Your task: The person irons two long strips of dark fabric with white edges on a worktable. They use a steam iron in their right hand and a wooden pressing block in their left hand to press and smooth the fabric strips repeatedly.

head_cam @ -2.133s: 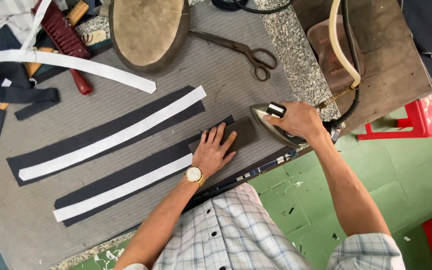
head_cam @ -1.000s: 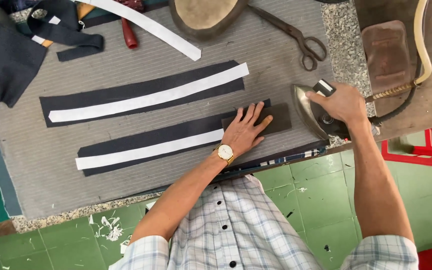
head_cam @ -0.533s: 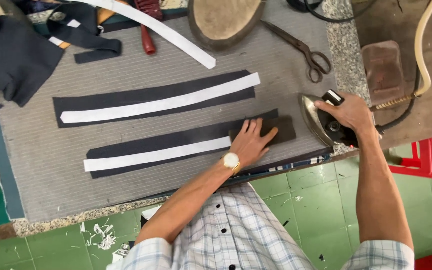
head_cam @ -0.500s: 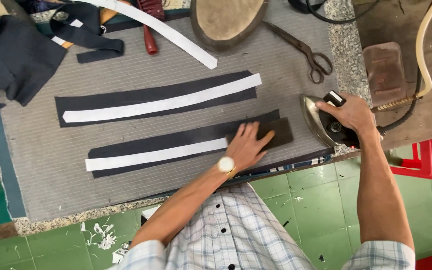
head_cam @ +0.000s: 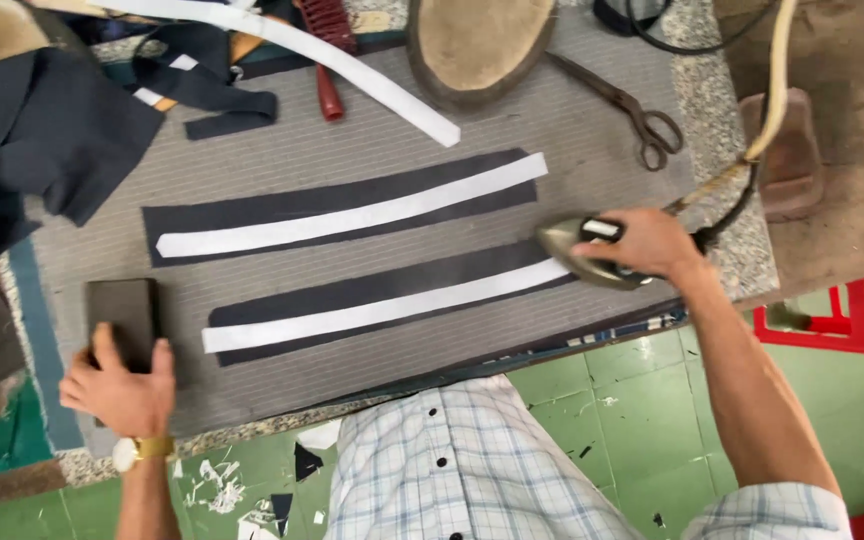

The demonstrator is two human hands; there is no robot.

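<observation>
The right hand [head_cam: 642, 245] grips the iron [head_cam: 577, 250] by its top handle, nose on the near fabric strip's [head_cam: 382, 300] end; it looks heavy and hot. The left hand [head_cam: 122, 385] clasps a dark block [head_cam: 124, 312], likely stiff, on the counter [head_cam: 282, 380].

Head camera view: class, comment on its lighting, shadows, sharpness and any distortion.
Head view: soft, even light, faint shadows; slight motion blur on the left hand and dark block; the iron under the right hand is sharper; mild wide-angle bending at the grey mat edges.
</observation>
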